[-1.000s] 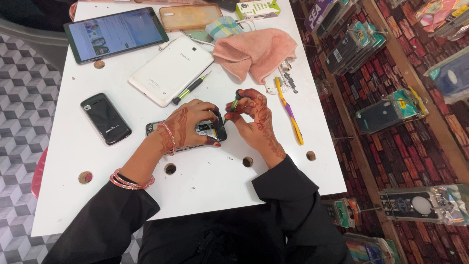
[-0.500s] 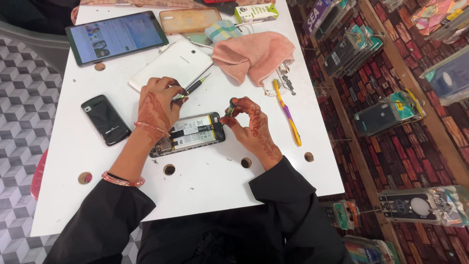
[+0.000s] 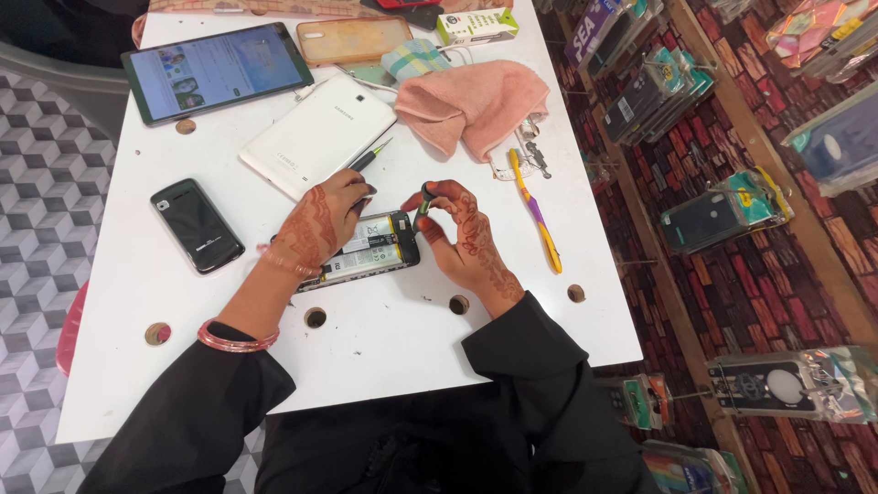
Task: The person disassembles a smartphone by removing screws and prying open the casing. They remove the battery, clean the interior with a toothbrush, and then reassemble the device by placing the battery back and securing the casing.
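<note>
Opened phone lies face down near the middle of the white table, back cover off, battery and board showing. So it's already opened up; inner parts look in place still, nothing lifted out that I can see, and I can't tell which screws are out.

Left hand rests on the phone's far left part, fingers curled down, pinning it. Its fingertips reach the dark handle of a green-tipped screwdriver lying just beyond; can't tell if they actually pinch it or only touch.

Right hand is at the phone's right end, thumb and fingers closed round a small dark tool w/ a green band, held upright, tip down at the phone's right edge. Whether the tip sits in a screw is too small to see.

Around it:
- white tablet, face down, just far-left of the phone
- black phone to the left, well apart
- bigger tablet w/ lit screen at the far left
- orange phone case at the far edge
- pink cloth far right, w/ small metal bits beside it
- purple-and-yellow toothbrush right of the right hand

Racks of packaged phone covers run along the right, off the table.
</note>
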